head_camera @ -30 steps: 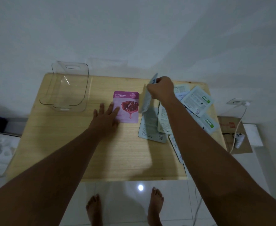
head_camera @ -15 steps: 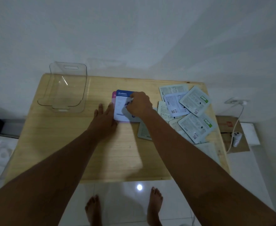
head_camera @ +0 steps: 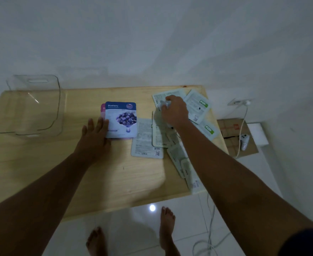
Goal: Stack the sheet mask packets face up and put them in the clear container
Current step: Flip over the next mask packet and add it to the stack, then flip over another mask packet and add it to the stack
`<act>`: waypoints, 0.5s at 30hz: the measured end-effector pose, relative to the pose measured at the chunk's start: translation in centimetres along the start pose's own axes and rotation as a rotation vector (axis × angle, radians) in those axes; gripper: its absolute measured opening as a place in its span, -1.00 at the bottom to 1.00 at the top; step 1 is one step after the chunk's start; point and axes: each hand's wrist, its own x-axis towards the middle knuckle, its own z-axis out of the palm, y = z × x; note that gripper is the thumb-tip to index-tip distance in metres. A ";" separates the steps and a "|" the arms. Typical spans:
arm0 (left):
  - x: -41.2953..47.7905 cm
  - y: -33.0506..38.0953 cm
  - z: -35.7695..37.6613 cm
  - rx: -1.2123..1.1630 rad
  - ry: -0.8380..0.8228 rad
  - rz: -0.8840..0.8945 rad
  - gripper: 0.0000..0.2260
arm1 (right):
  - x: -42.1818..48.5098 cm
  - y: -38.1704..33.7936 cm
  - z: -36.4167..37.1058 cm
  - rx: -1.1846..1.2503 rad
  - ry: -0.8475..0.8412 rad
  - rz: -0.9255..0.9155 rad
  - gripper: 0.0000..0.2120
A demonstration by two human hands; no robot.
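A blue Blueberry packet [head_camera: 122,120] lies face up on a pink packet [head_camera: 102,109], of which only the left edge shows. My left hand [head_camera: 93,137] rests flat on the table with its fingertips on the stack's left edge. Several packets [head_camera: 147,139] lie face down in a loose pile at the table's right. My right hand [head_camera: 174,111] is over the far part of that pile, fingers curled on a face-down packet [head_camera: 163,103]; whether it is lifted I cannot tell. The clear container [head_camera: 31,106] stands at the table's far left.
The wooden table [head_camera: 78,172] stands against a white wall. On the floor to the right lie a cardboard sheet [head_camera: 233,137], a white controller [head_camera: 244,141] and a cable. My bare feet are below the table's near edge.
My right hand carried the blue packet left, laid it face up on the pink one, then moved back right onto the pile. My left hand stayed by the stack.
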 end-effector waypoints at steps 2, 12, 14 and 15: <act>0.1 0.5 -0.1 -0.001 -0.008 0.003 -0.35 | 1.0 2.0 -1.6 -0.073 0.066 0.104 -0.63; 0.7 1.5 0.2 -0.004 0.010 0.011 -0.35 | 2.5 7.5 -4.5 0.065 0.040 0.554 -0.27; 0.7 1.3 0.4 -0.001 -0.002 0.008 -0.35 | 2.9 7.9 -4.6 0.160 0.057 0.575 -0.20; 0.7 1.2 0.4 0.004 -0.003 0.007 -0.36 | 3.0 8.1 -4.8 0.207 0.067 0.595 -0.18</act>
